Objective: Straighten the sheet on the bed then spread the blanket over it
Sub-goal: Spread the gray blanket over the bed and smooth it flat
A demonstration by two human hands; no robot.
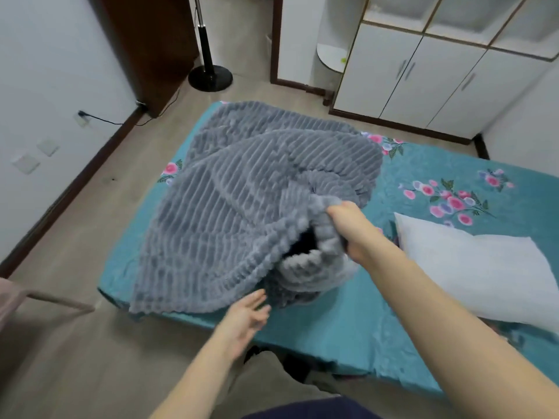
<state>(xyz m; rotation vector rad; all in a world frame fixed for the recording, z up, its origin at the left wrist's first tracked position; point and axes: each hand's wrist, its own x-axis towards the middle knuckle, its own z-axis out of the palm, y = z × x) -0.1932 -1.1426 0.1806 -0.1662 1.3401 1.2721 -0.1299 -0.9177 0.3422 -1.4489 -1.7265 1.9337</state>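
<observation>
A: Clutching high with the right grip (348, 225), curling fingers round a bunched fold of the grey ribbed blanket (242, 182) and holding that fold raised above the bed.

B: Reaching in low with the left grip (245, 319), keeping fingers straight and spread, palm turned up, just beside the blanket's near edge. Touching or not, cannot tell.

A: Seeing the blanket lying half heaped on the teal flowered sheet (348, 313), covering the end away from the pillow and spilling just past the near edge.

B: Noting the white pillow (472, 267) resting on the sheet off to the right, near the raised fold but apart from it.

A: Glimpsing white cupboards (423, 80) beyond the bed.
</observation>
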